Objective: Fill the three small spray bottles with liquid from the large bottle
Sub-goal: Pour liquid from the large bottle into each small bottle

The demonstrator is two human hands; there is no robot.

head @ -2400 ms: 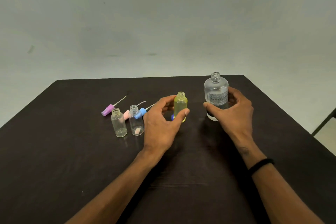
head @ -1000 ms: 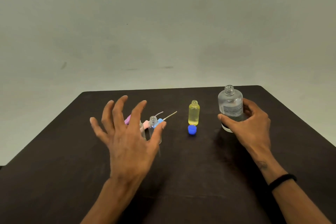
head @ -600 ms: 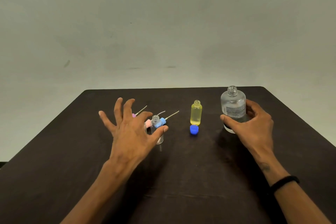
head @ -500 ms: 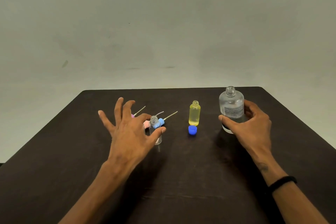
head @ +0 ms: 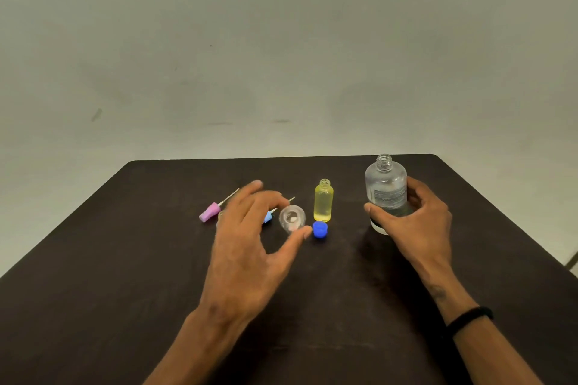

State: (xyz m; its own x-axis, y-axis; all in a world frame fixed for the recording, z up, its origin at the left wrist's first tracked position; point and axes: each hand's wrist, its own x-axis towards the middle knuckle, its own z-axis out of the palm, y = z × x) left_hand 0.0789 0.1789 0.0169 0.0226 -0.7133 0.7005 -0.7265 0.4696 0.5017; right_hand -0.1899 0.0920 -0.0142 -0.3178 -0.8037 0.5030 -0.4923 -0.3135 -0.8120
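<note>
Head view: a dark worktop (head: 125, 306) stands by a plain pale wall (head: 281, 40), and two bare arms reach in from the bottom.
Left hand (head: 250, 247): it is curled round a small clear bottle (head: 292, 218). The thumb tip is at the bottle's right side and the fingers bend over its left side. The hand looks a bit blurry, so I cannot tell how tight the hold is.
Small clear bottle: it tips toward the camera, so its round open mouth shows. It looks empty. It sits just left of the yellow bottle (head: 323, 201).
Yellow bottle: it stands upright near the middle of the worktop with no cap on. Yellow liquid fills it almost to the neck.
Blue cap (head: 320, 229): it lies on the worktop just in front of the yellow bottle, right by the left thumb tip.
Right hand (head: 409, 228): it grips the large bottle (head: 386, 187) round its lower half, with the thumb in front and the fingers behind.
Large bottle: it is clear, upright and open at the top, with a label on its side. It is on the right, well apart from the small bottles. I cannot tell how much liquid is in it.
Pink sprayer top (head: 211, 211): it lies on its side, left of the left hand, with its thin tube pointing away.
Light blue sprayer top (head: 267, 216): only a bit peeks out behind the left hand.
Third small bottle: mostly hidden behind the left hand.
Black band (head: 469, 317): it goes round the right wrist.
</note>
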